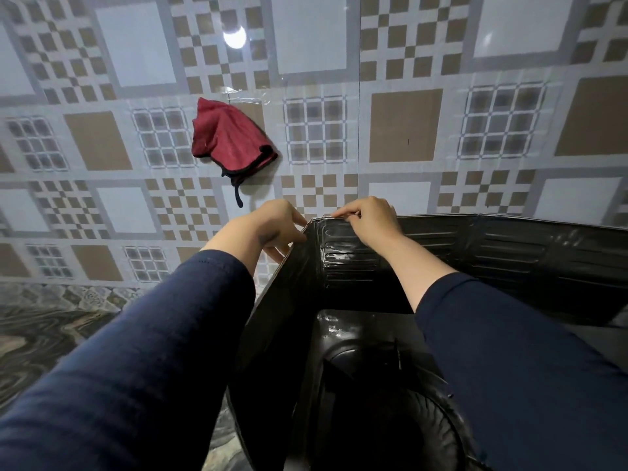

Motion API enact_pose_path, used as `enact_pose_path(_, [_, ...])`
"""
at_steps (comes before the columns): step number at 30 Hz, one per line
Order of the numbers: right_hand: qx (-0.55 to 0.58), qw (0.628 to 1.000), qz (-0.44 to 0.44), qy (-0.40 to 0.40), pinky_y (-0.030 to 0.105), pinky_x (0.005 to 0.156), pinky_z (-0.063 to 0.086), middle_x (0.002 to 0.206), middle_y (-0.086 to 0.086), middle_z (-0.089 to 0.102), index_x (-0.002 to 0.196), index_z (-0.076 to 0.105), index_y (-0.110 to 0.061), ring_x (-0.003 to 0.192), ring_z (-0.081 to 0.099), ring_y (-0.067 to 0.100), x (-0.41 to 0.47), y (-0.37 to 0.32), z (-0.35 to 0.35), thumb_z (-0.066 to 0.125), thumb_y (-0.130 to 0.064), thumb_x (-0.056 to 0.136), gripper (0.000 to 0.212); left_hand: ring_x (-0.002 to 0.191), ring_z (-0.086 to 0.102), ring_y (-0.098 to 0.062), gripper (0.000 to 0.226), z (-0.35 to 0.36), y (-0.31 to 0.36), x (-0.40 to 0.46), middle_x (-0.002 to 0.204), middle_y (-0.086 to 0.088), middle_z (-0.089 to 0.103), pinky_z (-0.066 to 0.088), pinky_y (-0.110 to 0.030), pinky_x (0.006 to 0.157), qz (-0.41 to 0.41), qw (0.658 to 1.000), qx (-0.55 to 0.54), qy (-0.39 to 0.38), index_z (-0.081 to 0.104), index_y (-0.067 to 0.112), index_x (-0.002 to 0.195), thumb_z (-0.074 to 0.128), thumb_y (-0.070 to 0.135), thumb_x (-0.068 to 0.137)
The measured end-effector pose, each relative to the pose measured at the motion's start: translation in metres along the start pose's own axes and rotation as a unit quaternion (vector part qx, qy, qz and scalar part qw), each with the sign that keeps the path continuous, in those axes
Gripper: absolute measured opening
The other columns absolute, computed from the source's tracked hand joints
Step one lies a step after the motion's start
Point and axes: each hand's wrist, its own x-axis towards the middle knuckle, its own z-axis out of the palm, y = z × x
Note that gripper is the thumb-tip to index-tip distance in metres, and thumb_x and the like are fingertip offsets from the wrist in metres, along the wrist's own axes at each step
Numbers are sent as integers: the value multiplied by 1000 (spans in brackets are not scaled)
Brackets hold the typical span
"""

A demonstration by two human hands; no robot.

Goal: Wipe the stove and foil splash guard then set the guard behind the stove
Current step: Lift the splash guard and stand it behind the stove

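With both hands on the guard's top edge, I read this as the placing stage of the job.

Guard: the guard (390,260) stands upright in folded panels, dark and ribbed, wrapping the back and left side of the stove (367,368), with its rear panels just in front of the tiled wall (407,130).

Left hand: my left hand (275,226) is at the guard's corner fold, fingers curled over the outer face of the side panel; grip closed on the guard, as far as I can see.

Right hand: my right hand (370,219) pinches the top rim of the back panel, fingertips together over the edge; grip clamped on the guard.

Cloth: a red cloth (231,137) hangs against the wall, well apart from both hands and not in use.

Stove: dark and glossy, a round burner (390,430) showing low in the frame, partly hidden by my right sleeve (509,368).

Surface: a marbled surface (51,334) shows at lower left, beside the guard.

Done, in my judgement: the wiping looks finished, since the cloth is put away and the stove top shines; I cannot confirm the guard's cleanliness from its dark face.

Left, in my judgement: square the panels, settle the guard behind the stove, and let go.

Risk: thin foil may crease or tip if released unevenly.
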Motion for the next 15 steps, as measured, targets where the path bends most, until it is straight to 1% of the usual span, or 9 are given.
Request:
enact_pose_path(3, [9, 1000, 0, -11, 43, 102, 43, 118, 1, 69, 97, 75, -29, 113, 57, 25, 0, -3, -4, 55, -13, 93, 27, 58, 68, -19, 44, 1, 2, -5, 97, -18, 70, 55, -25, 42, -5, 999, -35, 8, 54, 9, 131, 59, 4, 88])
enact_pose_path(6, [10, 1000, -4, -15, 45, 102, 42, 117, 0, 70, 96, 75, -30, 114, 57, 26, 0, -3, -2, 54, -13, 93, 27, 56, 66, -17, 45, 7, 1, -8, 94, -17, 68, 54, -25, 41, -8, 998, -57, 23, 50, 7, 134, 59, 5, 89])
enact_pose_path(11, [-17, 1000, 1, -3, 41, 102, 40, 120, -3, 68, 99, 74, -31, 116, 55, 26, -6, 0, 7, 52, -14, 94, 28, 59, 63, -13, 47, 14, -4, -13, 90, -10, 65, 51, -20, 38, -2, 998, -53, 30, 47, 9, 137, 57, 8, 92])
enact_pose_path(14, [-13, 1000, -2, 7, 42, 102, 40, 121, -3, 68, 100, 73, -31, 117, 56, 26, -6, 1, 9, 52, -15, 94, 27, 60, 62, -11, 45, 12, -7, -15, 87, -5, 65, 50, -18, 38, 4, 999, -41, 35, 49, 13, 136, 58, 12, 92])
enact_pose_path(15, [-12, 1000, 0, 4, 42, 103, 40, 121, -3, 68, 100, 73, -31, 117, 56, 26, -5, 1, 10, 53, -15, 94, 26, 62, 62, -11, 45, 11, -7, -15, 89, -6, 65, 51, -19, 38, 3, 999, -40, 33, 49, 14, 135, 58, 13, 92])
